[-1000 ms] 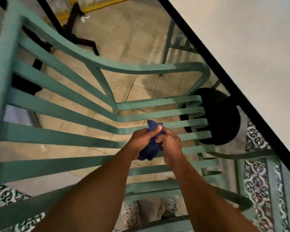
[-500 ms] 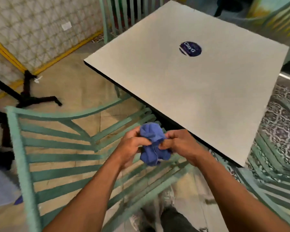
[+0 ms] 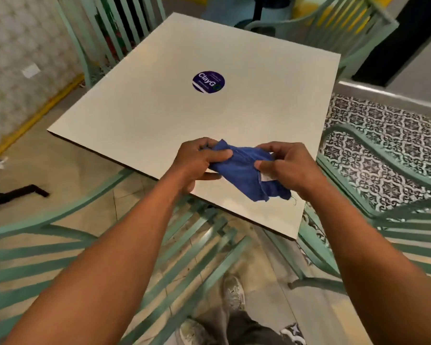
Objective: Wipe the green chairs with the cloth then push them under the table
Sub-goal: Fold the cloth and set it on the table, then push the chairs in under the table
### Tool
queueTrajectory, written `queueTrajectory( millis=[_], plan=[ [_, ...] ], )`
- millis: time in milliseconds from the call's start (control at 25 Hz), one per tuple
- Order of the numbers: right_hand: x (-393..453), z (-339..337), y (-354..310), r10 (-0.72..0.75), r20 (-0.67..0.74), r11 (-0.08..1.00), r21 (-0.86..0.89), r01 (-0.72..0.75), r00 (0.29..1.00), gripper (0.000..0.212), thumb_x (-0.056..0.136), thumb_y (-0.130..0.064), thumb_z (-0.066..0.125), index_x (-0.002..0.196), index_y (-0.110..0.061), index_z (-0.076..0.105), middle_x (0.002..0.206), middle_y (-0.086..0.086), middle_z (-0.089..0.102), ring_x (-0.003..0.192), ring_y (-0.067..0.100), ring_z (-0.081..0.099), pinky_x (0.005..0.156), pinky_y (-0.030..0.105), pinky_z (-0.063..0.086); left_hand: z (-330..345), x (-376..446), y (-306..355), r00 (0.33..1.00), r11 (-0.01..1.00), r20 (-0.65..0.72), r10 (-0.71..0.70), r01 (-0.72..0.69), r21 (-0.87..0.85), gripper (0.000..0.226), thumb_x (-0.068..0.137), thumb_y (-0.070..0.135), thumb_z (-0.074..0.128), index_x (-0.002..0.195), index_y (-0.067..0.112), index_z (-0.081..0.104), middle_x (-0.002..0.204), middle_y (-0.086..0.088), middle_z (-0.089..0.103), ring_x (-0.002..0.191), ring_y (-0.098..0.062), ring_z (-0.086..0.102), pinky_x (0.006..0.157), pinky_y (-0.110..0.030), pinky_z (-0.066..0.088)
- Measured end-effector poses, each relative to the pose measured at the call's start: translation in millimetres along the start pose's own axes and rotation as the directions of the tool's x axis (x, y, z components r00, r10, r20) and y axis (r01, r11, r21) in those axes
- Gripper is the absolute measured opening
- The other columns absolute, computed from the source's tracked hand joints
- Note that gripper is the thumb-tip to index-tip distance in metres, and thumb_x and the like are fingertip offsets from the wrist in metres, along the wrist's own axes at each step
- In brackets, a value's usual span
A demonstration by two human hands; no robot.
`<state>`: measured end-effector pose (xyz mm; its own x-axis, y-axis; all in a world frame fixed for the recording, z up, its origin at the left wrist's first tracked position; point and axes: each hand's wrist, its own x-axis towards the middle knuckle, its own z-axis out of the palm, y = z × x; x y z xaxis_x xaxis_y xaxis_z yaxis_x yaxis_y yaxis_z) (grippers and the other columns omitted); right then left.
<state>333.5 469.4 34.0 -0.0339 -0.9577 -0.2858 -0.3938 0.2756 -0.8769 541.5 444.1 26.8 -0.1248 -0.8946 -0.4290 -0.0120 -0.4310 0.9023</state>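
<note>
Both hands hold a blue cloth above the near corner of a square white table. My left hand pinches its left end and my right hand grips its right side, so the cloth is partly spread between them. A green slatted chair stands below and to the left, its seat slats running under my arms. Another green chair stands at the right by the table's near corner. Two more green chairs, one far left and one far right, stand at the table's far sides.
A round blue sticker sits in the middle of the tabletop. A black stand foot lies on the tiled floor at left. Patterned floor tiles spread out at right. My shoes are below, between the two near chairs.
The view has swung up from the chair seat to the tabletop. The cloth, bunched between both hands before, is now pulled wider apart over the table corner.
</note>
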Motion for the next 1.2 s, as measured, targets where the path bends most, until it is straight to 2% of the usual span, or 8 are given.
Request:
queueTrajectory(
  millis=[80,160,280,400,840,1000,1080,1200],
  plan=[
    [32.2,-2.7,20.2,0.096,-0.081,0.945,-0.307,-0.117,0.992,0.032,0.078,-0.021,0.069,0.110,-0.026,0.069,0.099,0.002,0.070,0.095,0.022,0.066,0.085,0.033,0.052,9.3,25.8,-21.1,0.989,0.972,-0.137,-0.061,0.090,0.215,0.017,0.076,0.011,0.076,0.090,0.017,0.068,0.091,-0.006,0.069,0.091,-0.025,0.067,0.079,-0.039,0.058],
    [47.5,9.9,44.7,0.161,-0.119,0.766,-0.611,-0.200,0.980,0.047,0.086,-0.027,0.061,0.132,-0.022,0.055,0.129,0.007,0.057,0.118,0.027,0.053,0.096,0.035,0.043,18.6,39.8,-52.6,0.978,0.674,-0.199,0.060,0.108,0.731,0.039,0.082,0.018,0.066,0.121,0.020,0.062,0.124,-0.006,0.061,0.117,-0.027,0.056,0.095,-0.037,0.047],
    [34.6,50.8,74.4,-0.054,-0.100,0.611,-0.790,-0.047,0.994,0.053,0.093,-0.030,0.048,0.142,-0.010,0.038,0.144,0.016,0.038,0.132,0.035,0.035,0.105,0.045,0.030,27.2,41.8,-88.4,0.947,0.271,0.084,0.309,-0.172,0.947,0.054,0.095,0.024,0.045,0.146,0.012,0.035,0.155,-0.011,0.028,0.141,-0.028,0.026,0.115,-0.042,0.021],
    [11.6,88.9,88.3,-0.116,0.039,0.609,-0.787,0.102,0.992,0.058,0.099,-0.031,0.035,0.151,-0.009,0.021,0.158,0.020,0.015,0.146,0.038,0.012,0.115,0.053,0.013,32.3,38.7,-109.8,0.917,0.005,0.337,0.215,-0.346,0.938,0.064,0.095,0.041,0.011,0.151,0.014,0.023,0.160,-0.007,0.016,0.147,-0.026,0.011,0.118,-0.039,0.007],
    [16.9,79.2,101.2,0.097,0.226,0.558,-0.819,0.135,0.969,0.067,0.102,-0.043,0.022,0.153,-0.016,-0.013,0.159,0.010,-0.022,0.146,0.030,-0.019,0.118,0.053,-0.005,16.3,30.5,-103.7,0.959,0.048,0.280,-0.036,-0.278,0.959,0.064,0.100,0.047,0.027,0.153,0.027,-0.003,0.161,0.000,-0.012,0.147,-0.021,-0.013,0.119,-0.047,-0.001],
    [5.3,99.6,54.7,-0.035,0.162,0.497,-0.853,0.158,0.986,0.070,0.095,-0.042,0.038,0.152,-0.015,0.010,0.161,0.017,-0.001,0.147,0.039,-0.002,0.115,0.058,0.006,-57.2,-20.5,-93.8,0.990,0.005,0.122,-0.067,-0.122,0.992,0.077,0.094,0.056,0.038,0.153,0.028,-0.002,0.162,-0.005,-0.001,0.148,-0.024,-0.003,0.119,-0.050,0.005],
    [-14.4,133.8,28.4,-0.185,0.254,0.486,-0.816,0.313,0.949,0.067,0.093,-0.042,0.042,0.150,-0.015,0.020,0.158,0.017,0.014,0.145,0.038,0.011,0.114,0.055,0.018,-101.0,-55.8,-89.3,0.992,-0.042,0.046,-0.121,-0.051,0.998,0.075,0.093,0.058,0.040,0.153,0.029,0.004,0.162,-0.005,0.008,0.148,-0.025,0.006,0.118,-0.049,0.011],
    [-55.9,204.2,1.8,-0.106,0.400,0.571,-0.725,0.385,0.910,0.068,0.091,-0.050,0.042,0.148,-0.017,0.024,0.155,0.016,0.022,0.141,0.038,0.020,0.110,0.055,0.027,-161.7,-114.4,-89.5,0.982,-0.120,-0.068,-0.176,0.047,0.992,0.075,0.091,0.062,0.041,0.152,0.029,0.014,0.161,-0.004,0.015,0.147,-0.026,0.012,0.117,-0.050,0.015]
  ],
)
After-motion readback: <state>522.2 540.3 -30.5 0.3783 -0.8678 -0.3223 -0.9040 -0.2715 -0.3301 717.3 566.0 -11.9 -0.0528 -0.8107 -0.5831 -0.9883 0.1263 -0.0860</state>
